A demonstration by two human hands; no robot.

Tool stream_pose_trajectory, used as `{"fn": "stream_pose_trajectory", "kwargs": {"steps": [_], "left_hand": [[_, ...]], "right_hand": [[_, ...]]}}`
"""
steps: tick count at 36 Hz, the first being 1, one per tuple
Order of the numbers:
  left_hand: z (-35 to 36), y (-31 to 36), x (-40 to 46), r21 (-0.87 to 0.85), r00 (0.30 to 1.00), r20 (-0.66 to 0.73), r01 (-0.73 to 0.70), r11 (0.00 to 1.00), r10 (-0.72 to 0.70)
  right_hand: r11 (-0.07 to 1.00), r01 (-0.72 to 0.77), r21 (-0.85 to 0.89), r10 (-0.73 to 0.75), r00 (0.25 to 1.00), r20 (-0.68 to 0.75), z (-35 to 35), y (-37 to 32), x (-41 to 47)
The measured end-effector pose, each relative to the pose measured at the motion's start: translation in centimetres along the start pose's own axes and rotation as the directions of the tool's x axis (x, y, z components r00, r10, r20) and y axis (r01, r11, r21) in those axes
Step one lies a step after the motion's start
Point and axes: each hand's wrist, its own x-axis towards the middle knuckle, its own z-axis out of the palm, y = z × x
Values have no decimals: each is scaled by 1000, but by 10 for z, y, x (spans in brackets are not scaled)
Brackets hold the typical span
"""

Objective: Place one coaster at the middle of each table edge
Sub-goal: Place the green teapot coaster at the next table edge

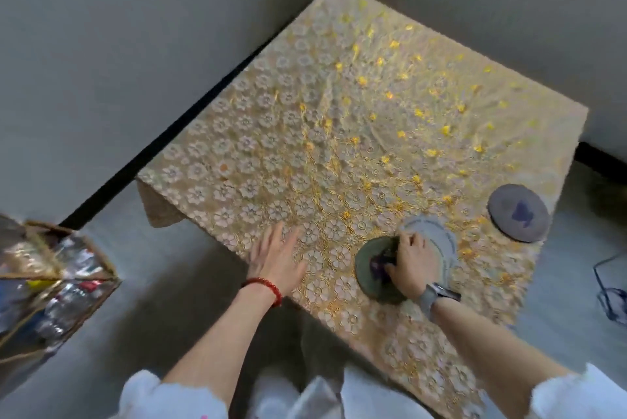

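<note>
A square table (339, 96) wears a gold floral cloth. One round grey coaster (518, 212) with a blue mark lies near the right edge. By the near edge my right hand (412, 264) grips a dark green coaster (368, 269) with a purple mark. Under that hand lies a lighter grey coaster (437, 235), partly hidden. My left hand (276, 254) rests flat on the cloth at the near edge, fingers spread, holding nothing.
Grey walls close in the table's far sides, with a black baseboard (163, 160) along the left. A cardboard box (51, 279) holding plastic bottles stands on the floor at the left. A dark cable (610, 289) lies on the floor at the right.
</note>
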Motion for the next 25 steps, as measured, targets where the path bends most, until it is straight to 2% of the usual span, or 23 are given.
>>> {"fn": "stream_pose_trajectory", "kwargs": {"steps": [4,7,10,14,19,22,25], "left_hand": [[-1,1,29,87,989,89,-128,988,121],[-4,2,51,178,972,142,-210,961,186],[-5,-3,64,253,947,188,-302,919,260],[-6,-21,75,353,911,258,-399,846,323],[-12,-41,96,371,855,305,-513,775,420],[-15,-45,99,346,813,344,-575,742,469],[-21,-55,100,305,775,346,-625,718,528]], "right_hand": [[980,-136,144,145,988,-60,-3,-3,-4],[965,-168,199,187,979,-83,-4,-4,-8],[952,-155,265,193,973,-123,-1,-9,-21],[865,-126,485,266,936,-232,-3,-29,-42],[780,5,626,245,918,-313,-22,-69,-51],[717,24,696,225,938,-264,-37,-90,-53],[705,2,709,97,990,-100,-45,-107,-47]]}}
